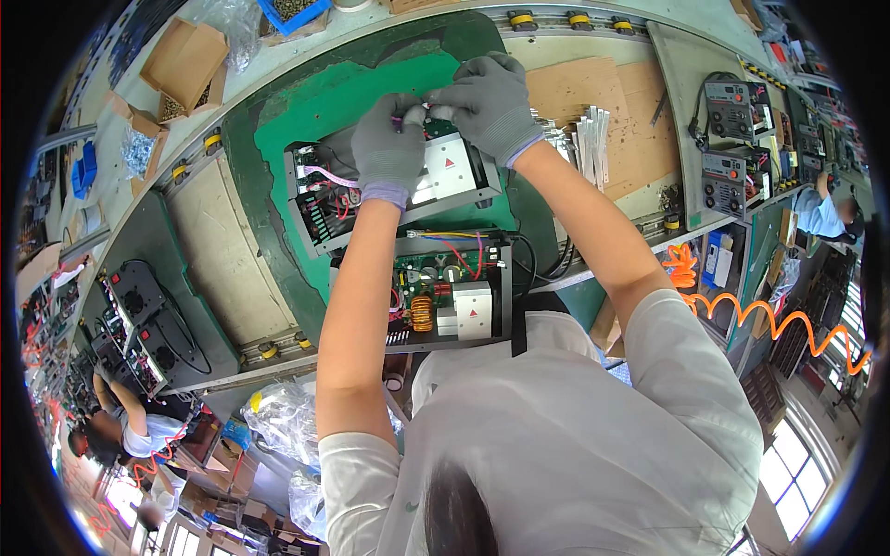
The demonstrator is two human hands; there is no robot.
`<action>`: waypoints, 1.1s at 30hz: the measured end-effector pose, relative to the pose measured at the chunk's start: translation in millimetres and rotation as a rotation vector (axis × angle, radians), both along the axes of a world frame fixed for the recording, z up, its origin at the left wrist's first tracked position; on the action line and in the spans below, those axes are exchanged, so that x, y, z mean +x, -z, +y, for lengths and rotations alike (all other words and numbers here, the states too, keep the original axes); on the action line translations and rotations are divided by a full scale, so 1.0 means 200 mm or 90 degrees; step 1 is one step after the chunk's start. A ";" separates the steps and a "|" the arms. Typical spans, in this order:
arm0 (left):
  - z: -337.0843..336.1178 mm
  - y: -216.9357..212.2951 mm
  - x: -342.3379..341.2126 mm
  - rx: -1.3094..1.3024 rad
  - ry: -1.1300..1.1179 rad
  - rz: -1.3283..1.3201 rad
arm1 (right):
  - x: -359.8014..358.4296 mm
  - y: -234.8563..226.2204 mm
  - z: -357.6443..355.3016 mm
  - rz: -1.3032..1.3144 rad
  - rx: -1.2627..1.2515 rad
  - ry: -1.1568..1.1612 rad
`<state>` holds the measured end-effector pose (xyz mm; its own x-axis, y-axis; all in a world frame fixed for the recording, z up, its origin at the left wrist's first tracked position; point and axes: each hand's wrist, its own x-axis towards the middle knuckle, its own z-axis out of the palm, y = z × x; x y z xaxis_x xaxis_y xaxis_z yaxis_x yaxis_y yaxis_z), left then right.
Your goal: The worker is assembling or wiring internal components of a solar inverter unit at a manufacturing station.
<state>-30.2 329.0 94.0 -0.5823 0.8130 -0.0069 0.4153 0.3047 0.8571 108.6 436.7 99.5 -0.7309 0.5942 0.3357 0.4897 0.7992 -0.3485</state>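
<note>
Both my hands wear grey gloves and meet over the far open metal chassis point(324, 208). My left hand point(389, 148) and my right hand point(487, 102) pinch a small white and purple connector piece point(414, 115) between their fingertips. That chassis holds red and pink wires and a silver block point(454, 167) with a red triangle. A second open chassis point(501, 278) lies nearer to me, with a green circuit board, a copper coil point(423, 313) and another silver block. Both stand on a green mat point(297, 111).
A cardboard sheet point(593, 93) and a stack of silver metal strips point(591, 139) lie to the right. Finished units stand at the right point(732, 111), black ones at the left point(139, 306). Cardboard boxes of screws point(185, 60) sit top left. An orange coiled hose point(742, 315) hangs nearby. Other people work at the lower left point(120, 426) and the right point(825, 208).
</note>
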 end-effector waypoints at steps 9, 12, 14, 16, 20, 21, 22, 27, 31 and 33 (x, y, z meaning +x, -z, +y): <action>0.00 0.01 -0.04 -0.055 -0.003 -0.006 | -0.07 -0.04 -0.01 -0.058 -0.143 0.032; -0.03 0.08 -0.23 0.041 -0.083 0.085 | -0.14 -0.09 0.01 -0.160 -0.095 -0.001; -0.04 0.06 -0.33 -0.122 -0.039 0.210 | -0.21 -0.13 0.03 -0.382 -0.023 -0.047; -0.05 0.06 -0.36 -0.285 0.001 0.337 | -0.29 -0.19 0.05 -0.479 -0.028 -0.093; -0.06 0.06 -0.35 -0.471 0.166 0.421 | -0.38 -0.16 0.06 -0.622 0.035 -0.188; -0.06 0.05 -0.35 -0.479 0.170 0.406 | -0.38 -0.14 0.07 -0.625 0.039 -0.194; -0.06 0.04 -0.35 -0.486 0.173 0.390 | -0.39 -0.16 0.07 -0.649 0.028 -0.200; -0.08 0.05 -0.32 -0.441 0.146 0.423 | -0.37 -0.11 0.11 -0.631 0.019 -0.219; -0.10 0.08 -0.32 -0.382 0.123 0.426 | -0.38 -0.13 0.09 -0.622 0.011 -0.190; -0.10 0.08 -0.32 -0.387 0.124 0.421 | -0.40 -0.15 0.09 -0.640 0.012 -0.178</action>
